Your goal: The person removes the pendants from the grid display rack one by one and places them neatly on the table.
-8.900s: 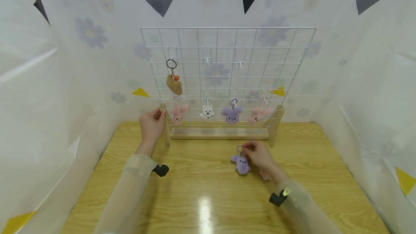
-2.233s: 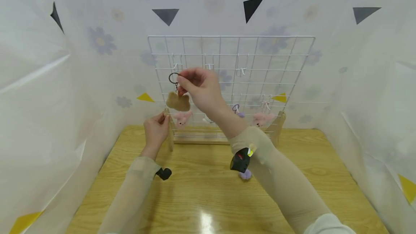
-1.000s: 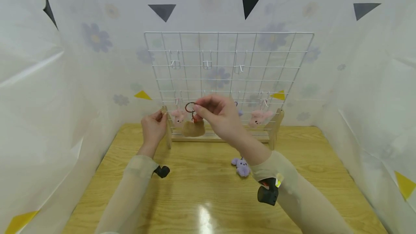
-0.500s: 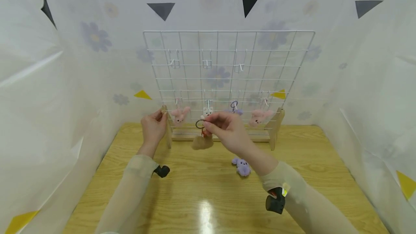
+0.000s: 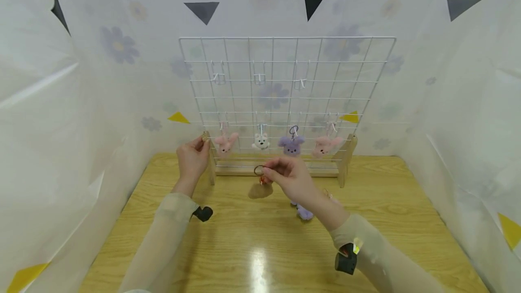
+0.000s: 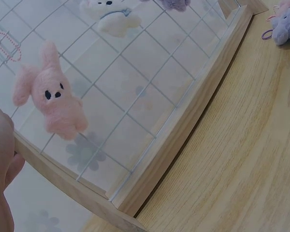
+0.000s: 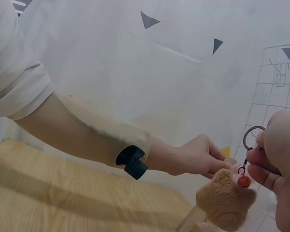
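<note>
My right hand [image 5: 291, 177] pinches the metal ring of a brown plush keychain [image 5: 260, 190] with a small orange bead, held in front of the rack's lower part. In the right wrist view the plush [image 7: 224, 200] dangles below the ring [image 7: 251, 137]. At the left, my left hand [image 5: 192, 159] grips the top of the wooden post [image 5: 211, 166] of the white wire grid rack [image 5: 272, 98]. A pink rabbit keychain [image 6: 58, 104], a white bear keychain [image 5: 261, 141], a purple keychain [image 5: 291, 145] and another pink keychain [image 5: 324, 146] hang along the lower row.
Several white hooks, such as the upper middle one [image 5: 259, 78], carry nothing higher on the grid. A purple plush keychain [image 5: 305, 212] lies on the wooden table [image 5: 228, 238], partly behind my right hand, with something pink beside it. White sheets enclose the sides.
The brown keychain, which hung at the upper left hook, has been taken off by my right hand and brought down and to the right. My left hand has stayed at the post.
</note>
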Action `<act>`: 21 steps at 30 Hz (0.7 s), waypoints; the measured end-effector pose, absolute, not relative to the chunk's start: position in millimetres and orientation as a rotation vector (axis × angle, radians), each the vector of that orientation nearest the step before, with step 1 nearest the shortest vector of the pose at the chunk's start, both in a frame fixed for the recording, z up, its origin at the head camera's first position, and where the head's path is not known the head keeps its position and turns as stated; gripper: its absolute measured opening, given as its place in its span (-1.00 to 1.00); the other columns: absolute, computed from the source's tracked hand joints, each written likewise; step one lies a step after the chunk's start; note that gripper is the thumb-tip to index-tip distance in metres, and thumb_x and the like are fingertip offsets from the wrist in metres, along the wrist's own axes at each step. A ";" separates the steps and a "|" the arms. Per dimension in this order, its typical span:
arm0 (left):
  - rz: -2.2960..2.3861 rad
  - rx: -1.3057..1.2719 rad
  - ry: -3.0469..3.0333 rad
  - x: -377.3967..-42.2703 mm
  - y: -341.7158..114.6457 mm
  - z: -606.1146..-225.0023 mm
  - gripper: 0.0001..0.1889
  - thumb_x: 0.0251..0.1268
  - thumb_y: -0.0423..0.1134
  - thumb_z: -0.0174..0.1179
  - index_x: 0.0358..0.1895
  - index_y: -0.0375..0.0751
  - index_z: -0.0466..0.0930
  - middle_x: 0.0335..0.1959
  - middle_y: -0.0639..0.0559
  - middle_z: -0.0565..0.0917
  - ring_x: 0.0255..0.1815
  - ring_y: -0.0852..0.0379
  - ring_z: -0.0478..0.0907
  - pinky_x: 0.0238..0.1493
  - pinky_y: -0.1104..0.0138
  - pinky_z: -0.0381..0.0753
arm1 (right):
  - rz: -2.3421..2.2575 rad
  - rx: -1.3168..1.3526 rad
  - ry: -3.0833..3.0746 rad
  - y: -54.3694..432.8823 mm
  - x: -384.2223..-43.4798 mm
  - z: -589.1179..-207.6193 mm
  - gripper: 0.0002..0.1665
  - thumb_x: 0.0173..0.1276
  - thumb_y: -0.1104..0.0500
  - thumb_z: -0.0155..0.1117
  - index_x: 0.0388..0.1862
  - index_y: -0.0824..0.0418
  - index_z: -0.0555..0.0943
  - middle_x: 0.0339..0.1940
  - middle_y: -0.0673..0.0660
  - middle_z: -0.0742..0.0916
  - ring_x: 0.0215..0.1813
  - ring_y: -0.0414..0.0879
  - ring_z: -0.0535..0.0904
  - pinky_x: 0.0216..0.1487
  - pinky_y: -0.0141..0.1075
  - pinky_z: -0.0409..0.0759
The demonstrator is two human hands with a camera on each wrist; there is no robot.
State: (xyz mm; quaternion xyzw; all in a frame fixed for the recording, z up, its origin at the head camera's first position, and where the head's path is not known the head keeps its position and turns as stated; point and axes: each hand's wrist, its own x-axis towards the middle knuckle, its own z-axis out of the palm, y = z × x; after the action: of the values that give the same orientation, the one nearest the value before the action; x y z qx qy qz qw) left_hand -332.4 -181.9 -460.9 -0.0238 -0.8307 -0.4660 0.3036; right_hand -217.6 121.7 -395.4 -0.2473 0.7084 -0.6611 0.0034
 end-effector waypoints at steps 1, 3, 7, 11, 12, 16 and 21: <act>-1.238 -0.060 -2.203 -332.4 -181.9 -460.9 -0.72 0.47 -0.33 0.36 0.02 -0.55 0.75 -0.16 -0.39 0.78 -0.19 -0.22 0.82 -0.18 0.05 0.83 | -2.071 -0.766 2.221 122.8 -217.0 -397.2 -0.92 0.53 0.41 0.31 -0.11 0.46 0.69 -0.23 0.32 0.79 -0.25 0.00 0.74 -0.17 -0.24 0.79; -1.253 -0.053 -2.206 -332.3 -182.0 -461.1 -0.71 0.47 -0.33 0.36 0.04 -0.55 0.74 -0.15 -0.39 0.78 -0.18 -0.21 0.82 -0.18 0.09 0.83 | -2.070 -0.746 2.220 125.1 -215.7 -401.0 -0.92 0.52 0.41 0.31 -0.10 0.45 0.70 -0.22 0.32 0.79 -0.24 0.00 0.75 -0.16 -0.24 0.79; -1.281 -0.046 -2.204 -331.9 -182.1 -461.4 -0.71 0.47 -0.33 0.36 0.05 -0.54 0.73 -0.14 -0.37 0.79 -0.17 -0.18 0.82 -0.19 0.20 0.82 | -2.079 -0.704 2.200 129.6 -213.9 -410.2 -0.92 0.51 0.43 0.32 -0.11 0.48 0.69 -0.22 0.34 0.79 -0.24 -0.01 0.75 -0.15 -0.24 0.79; -1.279 -0.055 -2.201 -332.2 -182.3 -462.3 -0.73 0.47 -0.34 0.36 0.05 -0.52 0.74 -0.15 -0.35 0.79 -0.20 -0.15 0.82 -0.22 0.29 0.81 | -2.074 -0.634 2.193 135.0 -211.0 -420.6 -0.90 0.51 0.42 0.33 -0.10 0.49 0.69 -0.22 0.34 0.78 -0.24 -0.04 0.75 -0.14 -0.26 0.79; -1.276 -0.056 -2.201 -332.3 -182.3 -462.4 -0.73 0.47 -0.33 0.36 0.05 -0.52 0.74 -0.15 -0.35 0.79 -0.20 -0.15 0.82 -0.23 0.30 0.81 | -2.072 -0.615 2.193 136.4 -210.2 -423.0 -0.90 0.51 0.42 0.33 -0.09 0.49 0.69 -0.21 0.34 0.79 -0.24 -0.05 0.76 -0.13 -0.26 0.80; -1.280 -0.058 -2.196 -331.8 -182.1 -462.4 -0.72 0.47 -0.34 0.36 0.07 -0.51 0.73 -0.14 -0.36 0.79 -0.19 -0.17 0.82 -0.21 0.23 0.82 | -2.055 -0.566 2.205 142.0 -207.4 -432.7 -0.88 0.52 0.39 0.34 -0.07 0.47 0.69 -0.20 0.32 0.79 -0.22 -0.04 0.75 -0.12 -0.28 0.79; -1.287 -0.055 -2.193 -332.5 -182.1 -463.1 -0.71 0.48 -0.34 0.35 0.10 -0.51 0.72 -0.11 -0.38 0.78 -0.16 -0.20 0.82 -0.17 0.13 0.82 | -2.016 -0.502 2.239 146.7 -204.6 -444.8 -0.88 0.51 0.35 0.37 -0.07 0.42 0.71 -0.20 0.29 0.80 -0.21 -0.01 0.76 -0.15 -0.28 0.78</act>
State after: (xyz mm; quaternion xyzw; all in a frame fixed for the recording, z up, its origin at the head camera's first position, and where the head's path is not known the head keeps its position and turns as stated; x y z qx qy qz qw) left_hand -332.5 -182.1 -463.1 -0.0207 -0.8241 -0.4834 0.2947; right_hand -204.6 146.7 -444.8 -0.1641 0.7325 -0.6593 0.0436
